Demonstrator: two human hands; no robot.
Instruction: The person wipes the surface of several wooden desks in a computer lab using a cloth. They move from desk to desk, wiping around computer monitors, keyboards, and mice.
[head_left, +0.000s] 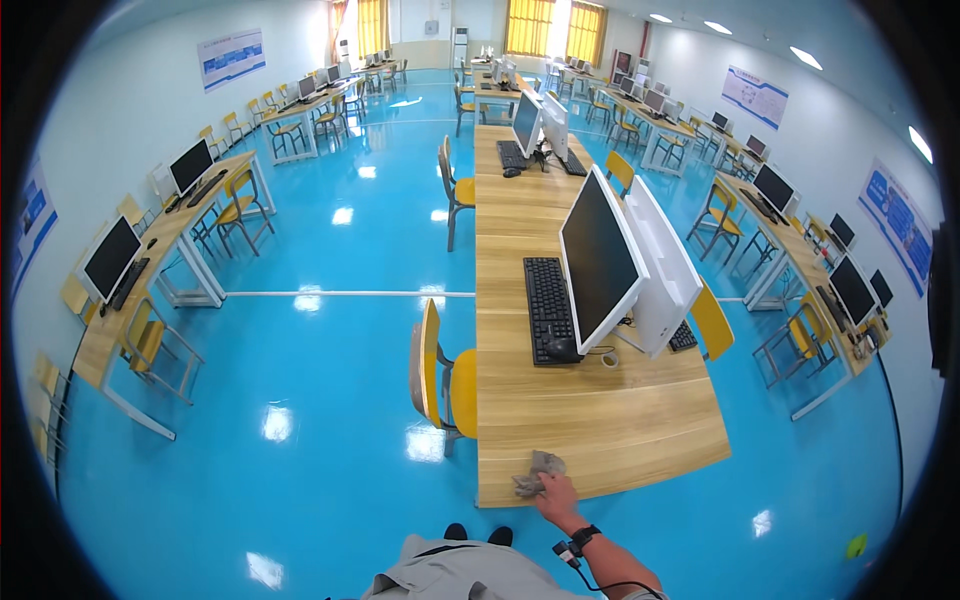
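My right hand (558, 500) is closed on a crumpled grey cloth (541, 473), which lies against the near left corner of the long wooden table (600, 430). The arm reaches in from the lower edge, with a dark band and a cabled device at the wrist. Farther along the tabletop, beyond the cloth, are a black keyboard (548, 305), a black mouse (565, 349) and a white-framed monitor (603, 255). My left hand does not appear.
A yellow chair (440, 380) stands at the table's left side, and another yellow chair (712, 320) at its right. A second white monitor (662, 270) stands back to back with the nearer one. Rows of computer desks line the left and right walls over a blue floor (330, 400).
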